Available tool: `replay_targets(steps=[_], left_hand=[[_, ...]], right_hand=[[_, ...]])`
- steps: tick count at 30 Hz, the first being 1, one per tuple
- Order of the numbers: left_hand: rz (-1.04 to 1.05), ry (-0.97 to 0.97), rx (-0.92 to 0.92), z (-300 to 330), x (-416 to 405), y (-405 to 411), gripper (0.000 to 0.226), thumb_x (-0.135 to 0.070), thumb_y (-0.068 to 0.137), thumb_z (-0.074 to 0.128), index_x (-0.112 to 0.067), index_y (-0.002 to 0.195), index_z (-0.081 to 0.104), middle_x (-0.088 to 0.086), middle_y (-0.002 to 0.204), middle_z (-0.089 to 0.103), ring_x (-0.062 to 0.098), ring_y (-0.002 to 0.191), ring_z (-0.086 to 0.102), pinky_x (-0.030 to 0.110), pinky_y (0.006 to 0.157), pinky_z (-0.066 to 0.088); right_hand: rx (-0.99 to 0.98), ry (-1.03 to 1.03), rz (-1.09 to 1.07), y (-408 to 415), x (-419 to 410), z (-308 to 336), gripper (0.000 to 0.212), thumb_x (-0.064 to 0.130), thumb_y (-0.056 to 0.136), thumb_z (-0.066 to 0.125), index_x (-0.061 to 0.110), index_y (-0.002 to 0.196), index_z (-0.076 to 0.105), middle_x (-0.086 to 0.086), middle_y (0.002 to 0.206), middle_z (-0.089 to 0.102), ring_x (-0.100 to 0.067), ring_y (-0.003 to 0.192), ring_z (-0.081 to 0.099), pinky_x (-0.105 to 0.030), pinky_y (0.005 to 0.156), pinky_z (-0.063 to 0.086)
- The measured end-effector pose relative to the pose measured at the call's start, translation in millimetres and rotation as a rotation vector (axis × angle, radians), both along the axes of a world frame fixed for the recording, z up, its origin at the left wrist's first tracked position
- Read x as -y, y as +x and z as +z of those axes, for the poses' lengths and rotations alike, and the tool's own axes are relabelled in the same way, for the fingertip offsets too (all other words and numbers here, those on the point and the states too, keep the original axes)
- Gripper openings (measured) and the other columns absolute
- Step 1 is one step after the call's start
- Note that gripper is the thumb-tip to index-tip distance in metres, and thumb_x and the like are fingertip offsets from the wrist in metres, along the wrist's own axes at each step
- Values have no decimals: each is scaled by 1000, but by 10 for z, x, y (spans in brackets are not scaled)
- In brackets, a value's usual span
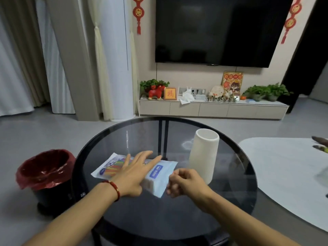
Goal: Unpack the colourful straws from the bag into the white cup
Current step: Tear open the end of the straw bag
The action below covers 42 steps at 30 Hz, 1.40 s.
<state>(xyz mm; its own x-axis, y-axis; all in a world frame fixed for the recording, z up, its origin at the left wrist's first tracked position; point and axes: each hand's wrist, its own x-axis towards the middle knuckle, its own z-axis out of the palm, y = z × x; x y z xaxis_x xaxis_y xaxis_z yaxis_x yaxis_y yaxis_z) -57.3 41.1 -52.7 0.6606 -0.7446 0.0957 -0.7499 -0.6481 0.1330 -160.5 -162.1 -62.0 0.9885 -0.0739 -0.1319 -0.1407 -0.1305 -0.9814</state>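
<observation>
Under the flat, spread left hand (136,172) lies the bag (156,176); right hand (184,182) pinches its end.

Straw bag (113,167) flat beside upright cup (204,155)

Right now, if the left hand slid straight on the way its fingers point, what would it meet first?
The left hand lies flat on the straw bag, fingers pointing away and slightly right. Beyond the bag's far edge the glass table looks bare along that line; the white cup probably stands to the right of it, though depth is unclear.
</observation>
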Motion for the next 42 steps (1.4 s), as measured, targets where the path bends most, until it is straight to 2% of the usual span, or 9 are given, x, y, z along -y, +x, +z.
replay_targets(steps=[3, 6, 8, 12, 19, 26, 31, 35, 42], left_hand=[[-18, -538, -246, 24, 209, -88, 67, -11, 69, 59, -29, 133, 55, -11, 144, 45, 8, 133, 44, 44, 112, 39], [72, -704, -358, 22, 380, -98, 32, -34, 77, 54, -32, 106, 67, -18, 118, 64, 4, 114, 59, 42, 101, 48], [122, -702, -323, -7, 400, -69, 29, -49, 78, 62, -38, 104, 62, -21, 113, 62, 4, 109, 59, 42, 94, 52], [115, -731, -229, -71, 388, -112, 33, -39, 71, 76, -33, 100, 61, -18, 111, 59, 8, 109, 57, 44, 89, 52], [195, -791, -163, -79, 449, -122, 29, -46, 67, 71, -29, 87, 58, -15, 105, 59, 11, 103, 60, 47, 86, 51], [248, -756, -254, -97, 376, -96, 12, -26, 71, 81, -25, 71, 69, -16, 101, 67, 6, 98, 64, 29, 81, 55], [246, -465, -121, -68, 342, -61, 15, -26, 83, 73, -20, 70, 68, -12, 112, 61, 7, 97, 59, 22, 81, 51], [228, -374, -56, -66, 373, -87, 19, -21, 87, 70, -15, 70, 62, -9, 115, 56, 8, 100, 55, 34, 84, 55], [329, -507, -143, -76, 402, -123, 17, -11, 83, 70, -10, 67, 66, -12, 105, 59, 7, 89, 60, 33, 79, 56]], right_hand=[[41, 88, -36, 129, 57, -40, 18, 8, 105, 53, -2, 97, 66, -8, 68, 73, -25, 71, 73, -38, 72, 64], [56, 192, -43, 247, 78, -143, 19, 15, 105, 59, 4, 99, 72, -4, 76, 77, -23, 77, 76, -37, 79, 65], [78, 296, -54, 292, 73, -194, 18, 21, 103, 65, 12, 94, 77, -7, 85, 79, -22, 82, 75, -38, 81, 65], [74, 421, -15, 321, 61, -251, 17, 23, 103, 66, 15, 93, 76, -8, 91, 77, -20, 87, 75, -37, 81, 63], [42, 618, 56, 373, -10, -274, 11, 23, 102, 66, 13, 101, 70, -10, 111, 79, -18, 101, 78, -39, 82, 64], [122, 226, -32, 417, -91, -262, 18, 8, 103, 57, 5, 87, 64, -18, 93, 79, -30, 91, 80, -47, 84, 67], [135, -139, -86, 483, -188, -235, 17, 16, 95, 64, 6, 81, 68, -8, 83, 76, -23, 76, 77, -46, 79, 68], [102, -151, -58, 482, -229, -189, 15, 17, 90, 62, 15, 76, 67, -18, 84, 73, -14, 72, 68, -36, 68, 67], [-29, -54, 5, 508, -284, -228, 32, 17, 101, 46, -8, 115, 58, -9, 85, 57, -20, 77, 54, -31, 54, 53]])
